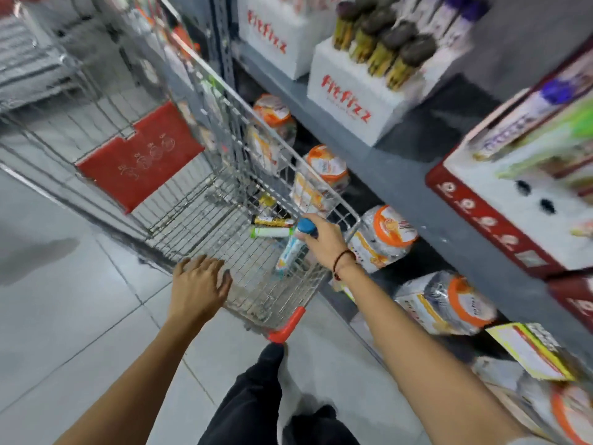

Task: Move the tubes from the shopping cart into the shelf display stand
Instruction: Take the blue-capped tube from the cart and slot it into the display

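In my right hand I hold a white tube with a blue cap, cap up, tilted, just above the wire shopping cart. On the cart's mesh floor lie a white tube with green ends and a yellow-and-dark tube, both on their sides, close together. Up on the shelf, the white Fitfizz display stand holds upright dark-capped yellow tubes.

The shopping cart is silver wire with a red child-seat flap and red handle end. A tube has a blue cap; the display stand is white with red lettering. Jars wear orange lids. The floor is grey tile.
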`<action>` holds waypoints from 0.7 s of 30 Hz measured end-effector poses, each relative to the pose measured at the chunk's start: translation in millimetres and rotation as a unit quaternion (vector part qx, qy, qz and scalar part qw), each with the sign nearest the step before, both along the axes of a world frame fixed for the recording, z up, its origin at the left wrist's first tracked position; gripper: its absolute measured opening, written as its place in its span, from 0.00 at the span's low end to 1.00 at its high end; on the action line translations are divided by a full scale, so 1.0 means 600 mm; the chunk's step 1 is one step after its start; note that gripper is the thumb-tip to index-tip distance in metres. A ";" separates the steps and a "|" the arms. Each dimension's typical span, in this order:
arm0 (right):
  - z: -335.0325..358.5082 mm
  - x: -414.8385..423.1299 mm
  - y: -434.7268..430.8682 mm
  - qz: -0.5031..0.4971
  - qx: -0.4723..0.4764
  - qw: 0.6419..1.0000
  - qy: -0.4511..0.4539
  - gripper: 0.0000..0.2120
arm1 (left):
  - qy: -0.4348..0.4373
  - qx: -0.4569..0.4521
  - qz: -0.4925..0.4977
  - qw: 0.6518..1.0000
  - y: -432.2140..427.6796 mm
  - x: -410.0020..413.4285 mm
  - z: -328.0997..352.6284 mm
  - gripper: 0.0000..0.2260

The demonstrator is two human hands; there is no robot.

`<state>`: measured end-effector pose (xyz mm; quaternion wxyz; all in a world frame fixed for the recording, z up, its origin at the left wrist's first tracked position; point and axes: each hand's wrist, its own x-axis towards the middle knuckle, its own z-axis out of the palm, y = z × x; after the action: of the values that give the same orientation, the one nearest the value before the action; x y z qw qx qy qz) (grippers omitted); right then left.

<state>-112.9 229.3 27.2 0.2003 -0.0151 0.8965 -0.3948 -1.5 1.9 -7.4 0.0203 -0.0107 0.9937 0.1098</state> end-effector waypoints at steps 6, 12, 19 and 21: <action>0.157 0.028 0.077 -0.062 0.000 0.987 0.145 0.18 | 0.018 0.057 -0.035 0.998 0.058 -0.061 0.031 0.15; 0.274 0.078 0.168 -0.142 0.027 0.960 0.240 0.19 | 0.105 0.144 -0.178 0.968 0.218 -0.149 0.115 0.22; 0.368 0.158 0.277 -0.279 0.088 0.888 0.356 0.17 | 0.164 0.195 -0.335 0.907 0.396 -0.167 0.176 0.23; 0.381 0.174 0.304 -0.303 0.099 0.876 0.362 0.16 | 0.153 0.179 -0.372 0.898 0.431 -0.161 0.176 0.25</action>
<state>-8.7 411.9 255.7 -0.2678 0.1355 0.9013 -0.3123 -97.8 260.4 98.1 -0.0911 0.3805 0.8797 0.2704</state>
